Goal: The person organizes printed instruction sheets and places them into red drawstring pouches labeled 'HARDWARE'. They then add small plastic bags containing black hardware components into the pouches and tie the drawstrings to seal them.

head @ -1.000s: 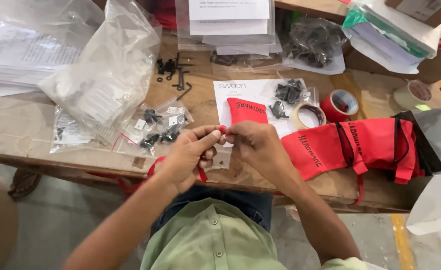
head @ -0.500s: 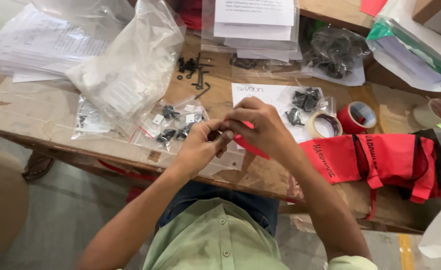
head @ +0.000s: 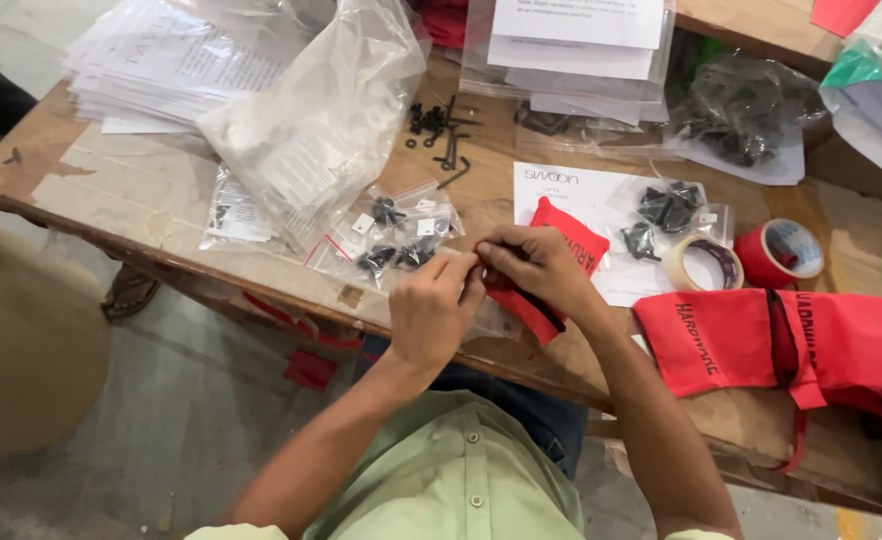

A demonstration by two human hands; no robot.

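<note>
Both hands meet over the front edge of a wooden table [head: 91,190]. My left hand [head: 434,310] and my right hand [head: 533,265] pinch the mouth of a small red drawstring pouch [head: 561,240] with a black cord, and a small clear plastic bag sits between the fingers. What lies inside the pouch is hidden. Just left of the hands lie small clear zip bags of black hardware [head: 393,235].
More red pouches [head: 781,340] lie at the right. A beige tape roll [head: 701,263] and a red tape roll [head: 781,252] stand behind them. Loose black screws [head: 441,130], a large clear bag [head: 316,140] and paper stacks [head: 171,60] fill the back.
The view shifted, so the table now sits further right and lower in frame. My hands stay joined on the red pouch, fingers working at its mouth.
</note>
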